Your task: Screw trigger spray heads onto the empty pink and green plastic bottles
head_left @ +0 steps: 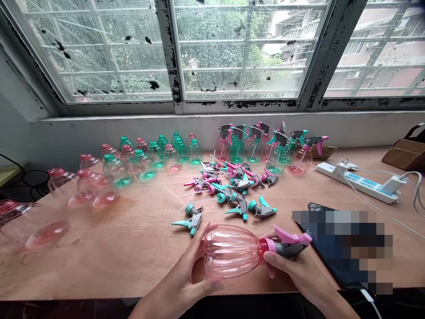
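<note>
Facing a wide window (232, 57) with a flaking frame above a pale wall (99, 133), held a pink spray bottle (235, 251) sideways over the front edge of the wooden desk (116, 248). Cupped its base in the left grip (184, 277) and clamped the right grip (297, 268) on its collar. Saw loose sprayer heads (239, 209) scattered mid-desk, open bottles (117, 172) leftward, sprayer-topped bottles (278, 156) behind, and a white power strip (358, 181) rightward.

There's one held sprayer (230, 252), about eight standing sprayers (279, 154), about seventeen open bottles (117, 172) and ten-plus spray heads (195, 218).
</note>
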### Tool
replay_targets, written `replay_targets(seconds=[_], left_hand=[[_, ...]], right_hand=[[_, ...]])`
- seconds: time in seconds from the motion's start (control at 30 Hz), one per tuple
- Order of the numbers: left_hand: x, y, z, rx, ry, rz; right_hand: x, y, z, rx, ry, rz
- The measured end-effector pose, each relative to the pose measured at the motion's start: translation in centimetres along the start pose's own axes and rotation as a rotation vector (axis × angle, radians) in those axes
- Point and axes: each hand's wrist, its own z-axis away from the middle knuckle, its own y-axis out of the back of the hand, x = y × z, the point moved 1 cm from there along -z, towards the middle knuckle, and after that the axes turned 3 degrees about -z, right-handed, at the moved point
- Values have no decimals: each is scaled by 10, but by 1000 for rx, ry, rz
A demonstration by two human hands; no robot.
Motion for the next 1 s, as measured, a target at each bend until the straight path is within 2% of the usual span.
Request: replay_targets(seconds=[0.5, 0.67, 0.9, 1.0], left_hand=[[-1, -4, -1, 17, -71, 1], [-1, 0, 0, -18, -33, 12], [-2, 0, 0, 10, -6, -31], [-1, -2, -3, 23, -35, -14]], right_hand=[[3, 2, 0, -18, 6, -31], [2, 2, -1, -29, 12, -8], [3, 4, -2, 4, 40, -14], [3, 4, -3, -2, 45, -12]])
